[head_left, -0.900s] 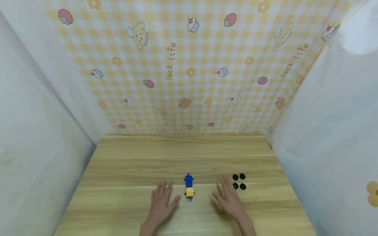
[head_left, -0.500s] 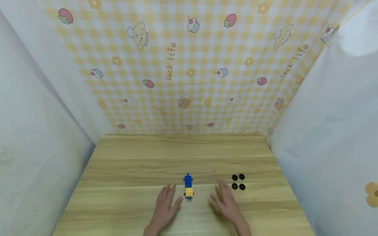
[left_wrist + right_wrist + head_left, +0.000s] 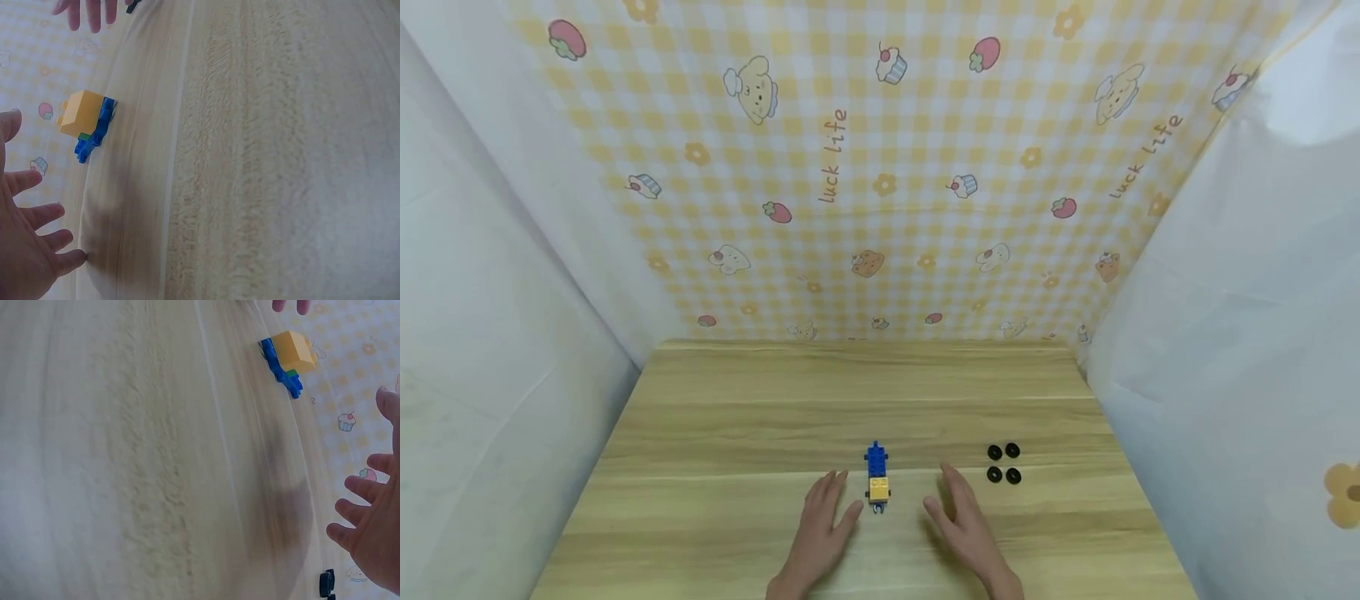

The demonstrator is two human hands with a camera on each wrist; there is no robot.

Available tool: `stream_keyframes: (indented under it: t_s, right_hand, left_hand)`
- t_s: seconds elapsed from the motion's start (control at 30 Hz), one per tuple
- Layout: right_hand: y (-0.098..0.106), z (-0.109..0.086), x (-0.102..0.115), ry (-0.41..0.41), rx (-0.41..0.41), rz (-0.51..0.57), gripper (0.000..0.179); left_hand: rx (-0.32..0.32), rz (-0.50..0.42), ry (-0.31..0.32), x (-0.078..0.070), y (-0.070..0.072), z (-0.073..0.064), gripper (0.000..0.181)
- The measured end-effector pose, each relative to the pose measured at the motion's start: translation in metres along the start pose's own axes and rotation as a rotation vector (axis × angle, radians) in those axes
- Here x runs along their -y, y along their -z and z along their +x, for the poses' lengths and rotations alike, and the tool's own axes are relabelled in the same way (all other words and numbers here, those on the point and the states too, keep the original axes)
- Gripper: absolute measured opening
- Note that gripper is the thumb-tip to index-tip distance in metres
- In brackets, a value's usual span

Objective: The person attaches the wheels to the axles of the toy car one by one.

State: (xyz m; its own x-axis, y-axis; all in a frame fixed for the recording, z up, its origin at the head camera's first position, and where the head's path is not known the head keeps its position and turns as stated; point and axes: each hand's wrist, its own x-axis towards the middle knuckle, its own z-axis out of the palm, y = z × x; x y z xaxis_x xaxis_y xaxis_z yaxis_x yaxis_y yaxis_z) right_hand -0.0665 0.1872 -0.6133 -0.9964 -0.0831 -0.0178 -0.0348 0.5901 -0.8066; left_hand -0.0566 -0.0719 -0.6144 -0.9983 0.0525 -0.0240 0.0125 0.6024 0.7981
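Note:
A small toy car body lies lengthwise in the middle of the wooden table, between the two hands. Its blue base has dark pegs at the sides and a hook at the near end. A yellow block sits on the near half, with a bit of green beside it in the wrist views. My left hand is just left of the car, fingers spread and holding nothing. On the other side, my right hand hovers with its thumb apart from its fingers, also holding nothing.
Several black toy tyres lie grouped right of the car, beyond the right hand. A yellow checked cloth hangs behind the table, and white sheets close off both sides.
My right hand has drifted left, away from the tyres and toward the car. My left hand has shifted slightly right. Car and tyres stay in place on the table.

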Motion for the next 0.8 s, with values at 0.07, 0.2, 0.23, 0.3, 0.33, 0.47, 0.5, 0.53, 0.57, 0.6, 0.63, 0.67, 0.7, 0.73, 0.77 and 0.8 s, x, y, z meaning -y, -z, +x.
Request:
stream_keyframes:
  t_s: [0.07,0.2,0.23,0.3,0.33,0.47,0.5,0.53,0.57,0.6,0.63,0.67,0.7,0.73,0.77,0.8]
  right_hand:
    - [-0.003,-0.002,0.001,-0.033,0.012,0.027,0.067]
    - [-0.008,-0.004,0.004,-0.054,0.020,0.061,0.066]
    - [-0.009,-0.004,0.004,-0.053,0.019,0.065,0.066]
    - [-0.010,-0.004,0.006,-0.052,0.017,0.074,0.066]
    - [-0.011,-0.004,0.006,-0.052,0.017,0.078,0.066]
    - [-0.015,-0.004,0.007,-0.062,0.026,0.077,0.066]
    - [-0.016,-0.004,0.008,-0.064,0.026,0.075,0.066]
    - [-0.016,-0.004,0.008,-0.066,0.027,0.076,0.066]
    - [-0.017,-0.004,0.009,-0.067,0.028,0.076,0.066]
    - [-0.017,-0.004,0.009,-0.070,0.028,0.074,0.066]
    - [-0.018,-0.004,0.010,-0.074,0.029,0.075,0.066]
    - [-0.018,-0.004,0.011,-0.075,0.030,0.076,0.066]
    - [-0.018,-0.004,0.011,-0.073,0.032,0.076,0.066]
    - [-0.018,-0.003,0.012,-0.077,0.035,0.078,0.066]
    - [-0.018,-0.003,0.013,-0.082,0.038,0.083,0.067]
    - [-0.018,-0.003,0.013,-0.086,0.042,0.087,0.067]
  left_hand:
    - [-0.006,-0.006,0.004,0.001,0.001,0.001,0.061]
    - [-0.005,-0.032,0.000,0.000,0.000,0.002,0.060]
    - [-0.005,-0.038,-0.006,0.000,-0.001,0.003,0.060]
    - [-0.004,-0.048,-0.016,-0.002,-0.002,0.003,0.058]
    - [-0.005,-0.050,-0.020,-0.002,-0.003,0.002,0.058]
    - [-0.013,-0.061,-0.037,-0.006,-0.005,0.001,0.057]
    - [-0.012,-0.062,-0.040,-0.007,-0.006,0.000,0.057]
    - [-0.014,-0.068,-0.040,-0.008,-0.006,0.000,0.056]
    - [-0.014,-0.069,-0.041,-0.009,-0.007,0.001,0.056]
    - [-0.012,-0.071,-0.041,-0.010,-0.007,0.001,0.055]
    - [-0.011,-0.071,-0.044,-0.011,-0.008,0.002,0.055]
    - [-0.007,-0.072,-0.045,-0.011,-0.008,0.002,0.055]
    - [-0.005,-0.072,-0.051,-0.012,-0.008,0.003,0.054]
    - [-0.002,-0.072,-0.056,-0.012,-0.009,0.003,0.054]
    - [-0.002,-0.071,-0.064,-0.013,-0.009,0.004,0.054]
    - [0.000,-0.075,-0.072,-0.013,-0.010,0.004,0.053]
